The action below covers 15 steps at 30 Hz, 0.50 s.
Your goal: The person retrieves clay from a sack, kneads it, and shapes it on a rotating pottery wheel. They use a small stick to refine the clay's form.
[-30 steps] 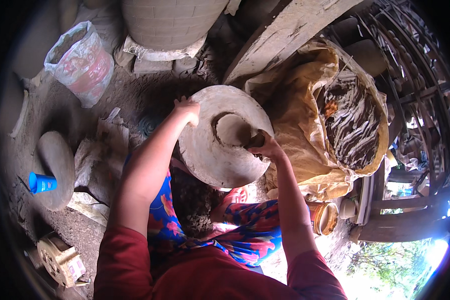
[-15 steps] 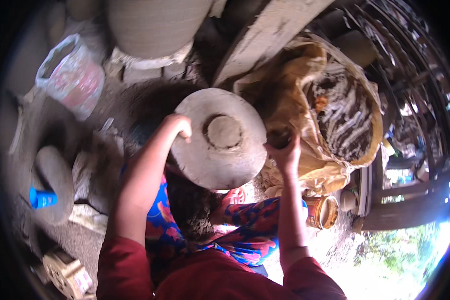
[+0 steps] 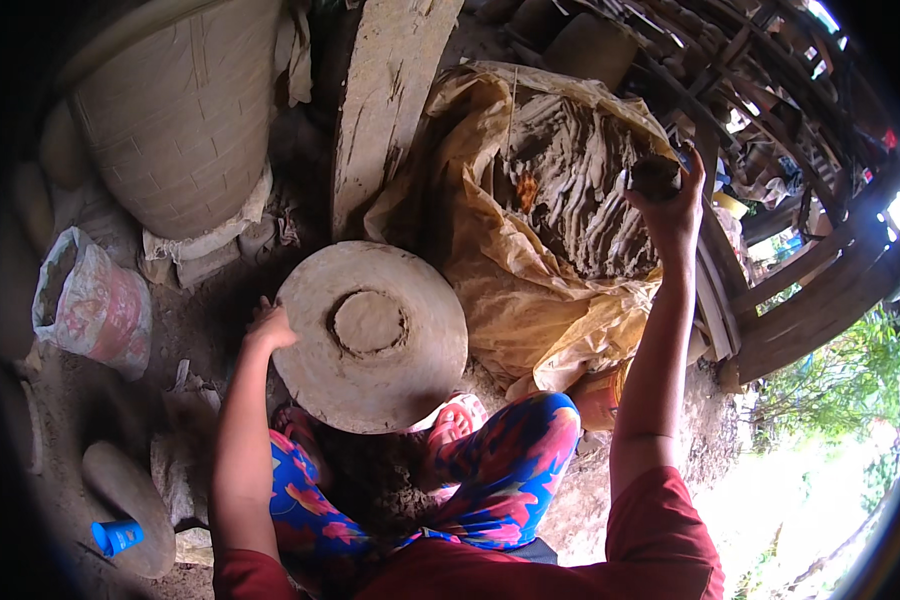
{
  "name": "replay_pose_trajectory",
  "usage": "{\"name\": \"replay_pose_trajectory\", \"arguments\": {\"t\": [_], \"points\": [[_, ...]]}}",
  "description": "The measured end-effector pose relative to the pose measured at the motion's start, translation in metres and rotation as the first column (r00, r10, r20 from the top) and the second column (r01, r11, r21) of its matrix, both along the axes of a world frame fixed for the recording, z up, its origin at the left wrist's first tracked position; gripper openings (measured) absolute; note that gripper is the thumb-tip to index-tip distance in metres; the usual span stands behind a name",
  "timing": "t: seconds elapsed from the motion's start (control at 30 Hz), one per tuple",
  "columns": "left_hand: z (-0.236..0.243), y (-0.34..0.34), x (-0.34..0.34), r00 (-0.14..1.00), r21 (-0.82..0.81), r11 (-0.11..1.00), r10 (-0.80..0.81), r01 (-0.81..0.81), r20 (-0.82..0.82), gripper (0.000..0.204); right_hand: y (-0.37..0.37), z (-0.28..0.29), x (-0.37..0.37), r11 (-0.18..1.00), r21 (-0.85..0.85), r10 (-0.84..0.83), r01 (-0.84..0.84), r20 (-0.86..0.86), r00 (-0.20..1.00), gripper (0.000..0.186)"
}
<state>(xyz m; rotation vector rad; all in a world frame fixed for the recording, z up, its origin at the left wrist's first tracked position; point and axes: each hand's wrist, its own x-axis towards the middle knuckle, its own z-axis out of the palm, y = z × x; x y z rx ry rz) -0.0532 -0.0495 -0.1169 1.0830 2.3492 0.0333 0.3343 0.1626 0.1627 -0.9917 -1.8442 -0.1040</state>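
Observation:
In front of me, close to my feet, stands a round grey potter's wheel [image 3: 435, 330] with a flat clay disc [image 3: 368, 322] stuck at its middle. My left hand [image 3: 270, 328] is at the wheel's left rim, thumb on top and fingers over the edge. Out to the far right, my raised right hand [image 3: 678, 212] has its fingers curled round a dark lump of clay [image 3: 655, 178]. Beneath and left of that hand lies a large mass of ridged grey clay [image 3: 580, 190] in an open yellowish plastic sheet [image 3: 515, 325].
A big clay jar [image 3: 180, 120] stands at the far left, and a wooden plank [image 3: 385, 110] leans beside the sheet. Left are a whitish sack [image 3: 105, 310] and a blue cup [image 3: 117, 537]. By my right knee sits a bucket [image 3: 600, 395]; stacked wood [image 3: 770, 130] fills the far right.
My right hand has moved from the wheel's right side out to the far edge of the clay mass, with the dark lump in it. My left hand stays at the rim; the view has turned right.

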Motion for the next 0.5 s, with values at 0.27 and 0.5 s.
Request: {"name": "replay_pose_trajectory", "arguments": {"t": [0.27, 0.5], "points": [[-0.011, -0.003, -0.012, 0.993, 0.045, 0.993, -0.112, 0.111, 0.025, 0.058, 0.037, -0.061, -0.013, 0.967, -0.081, -0.174, 0.243, 0.490, 0.854, 0.065], [0.001, -0.004, -0.007, 0.999, 0.140, 0.990, -0.007, 0.002, 0.036, 0.069, -0.043, -0.105, -0.071, 0.747, -0.330, 0.530, -0.577, -0.228, 0.817, 0.008]]}}
